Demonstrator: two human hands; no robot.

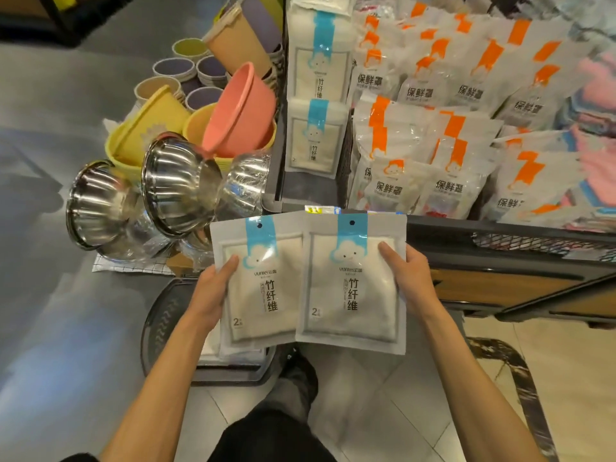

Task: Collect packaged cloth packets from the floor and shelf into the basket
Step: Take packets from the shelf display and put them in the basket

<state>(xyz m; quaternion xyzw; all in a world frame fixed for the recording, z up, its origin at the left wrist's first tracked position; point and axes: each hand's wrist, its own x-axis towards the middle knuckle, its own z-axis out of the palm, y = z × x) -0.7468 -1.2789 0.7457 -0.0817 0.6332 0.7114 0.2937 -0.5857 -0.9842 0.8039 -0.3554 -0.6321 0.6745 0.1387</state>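
Observation:
I hold two white cloth packets with blue header strips side by side in front of me. My left hand (213,291) grips the left packet (263,288) by its left edge, thumb on top. My right hand (408,281) grips the right packet (353,288) by its right edge; this packet overlaps the left one. Below them, on the floor, sits a dark basket (156,325) with more white packets (213,348) inside, mostly hidden. Two more blue-strip packets (315,138) lie in a shelf compartment ahead.
Steel bowls (173,185) and coloured plastic basins and cups (233,111) are stacked on the floor to the left. Orange-strip packets (433,145) fill the shelf at right. The dark shelf edge (500,235) runs just beyond my right hand. My leg and shoe (296,371) stand below.

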